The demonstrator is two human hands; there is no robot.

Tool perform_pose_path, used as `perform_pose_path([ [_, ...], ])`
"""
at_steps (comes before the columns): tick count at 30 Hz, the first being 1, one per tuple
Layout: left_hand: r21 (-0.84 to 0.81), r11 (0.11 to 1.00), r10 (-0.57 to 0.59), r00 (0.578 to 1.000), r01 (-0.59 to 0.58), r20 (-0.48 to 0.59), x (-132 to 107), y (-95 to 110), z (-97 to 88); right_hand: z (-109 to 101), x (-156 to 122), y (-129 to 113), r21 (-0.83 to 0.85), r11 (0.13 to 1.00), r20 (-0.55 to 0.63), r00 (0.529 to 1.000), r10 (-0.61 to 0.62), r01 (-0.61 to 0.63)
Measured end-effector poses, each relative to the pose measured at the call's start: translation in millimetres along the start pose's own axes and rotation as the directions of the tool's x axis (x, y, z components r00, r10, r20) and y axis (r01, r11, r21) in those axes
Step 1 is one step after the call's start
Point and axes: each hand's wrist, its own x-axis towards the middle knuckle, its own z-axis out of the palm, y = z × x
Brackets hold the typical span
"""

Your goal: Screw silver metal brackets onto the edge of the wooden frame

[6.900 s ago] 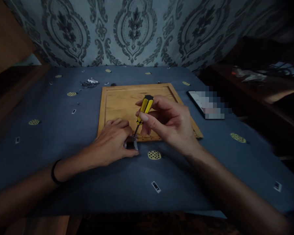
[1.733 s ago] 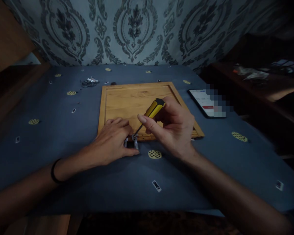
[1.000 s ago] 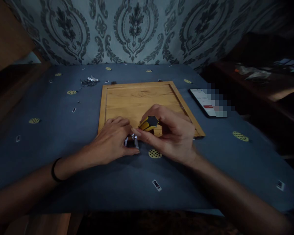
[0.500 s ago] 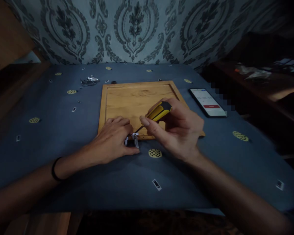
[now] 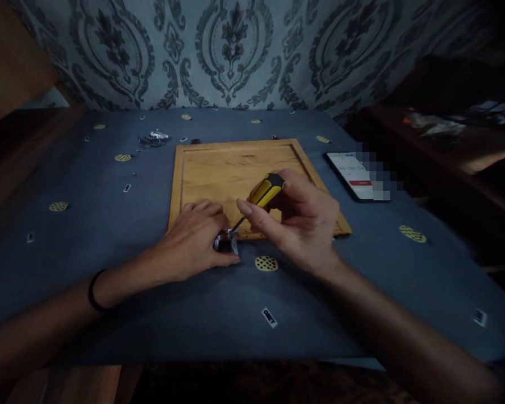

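My right hand (image 5: 307, 224) is closed round the yellow and black handle of a screwdriver (image 5: 266, 191), which slants down to the left. Its tip meets a small metal hinge (image 5: 234, 242) at the near edge of a framed wooden cabinet door (image 5: 227, 174). My left hand (image 5: 200, 238) lies over that edge, its fingers on the wood and its thumb below, gripping the hinge. Part of the hinge is hidden behind the fingers. The door lies flat on the table.
A phone (image 5: 353, 175) with a lit screen lies right of the door. Small metal parts (image 5: 155, 137) sit at the back left, and a tiny screw-like piece (image 5: 135, 174) is nearer. The patterned blue cloth (image 5: 193, 320) covers the table. Dark shelving stands at the right.
My right hand has shifted slightly left and turned with the screwdriver, whose handle stands a little steeper. My left hand, the hinge and the door stay in place.
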Motion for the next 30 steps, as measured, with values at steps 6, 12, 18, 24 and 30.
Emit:
perform_pose_path([
  [6, 0.013, 1.0, 0.008, 1.0, -0.008, -0.005, 0.0, -0.6, 0.1, -4.0, 2.8, 2.6, -0.007, 1.0, 0.1, 0.995, -0.017, 0.018],
  [12, -0.003, 1.0, 0.001, 1.0, -0.001, -0.016, 0.1, -0.2, -0.1, -9.1, 10.4, -0.8, 0.156, 0.977, 0.188, 0.975, 0.117, -0.147],
  [18, -0.012, 1.0, 0.01, 1.0, -0.011, -0.019, 0.1, -0.6, 0.9, -16.5, 18.6, -4.9, 0.239, 0.944, 0.331, 0.933, 0.142, -0.228],
  [24, 0.003, 1.0, -0.002, 1.0, 0.002, -0.014, 0.1, -0.1, -0.2, -10.8, 13.4, -0.1, 0.167, 0.969, 0.192, 0.97, 0.149, -0.182],
  [30, 0.01, 1.0, -0.003, 1.0, 0.003, 0.008, 0.1, 0.7, -1.1, 1.4, 2.9, -0.6, 0.181, 0.962, 0.049, 0.979, 0.199, -0.205],
])
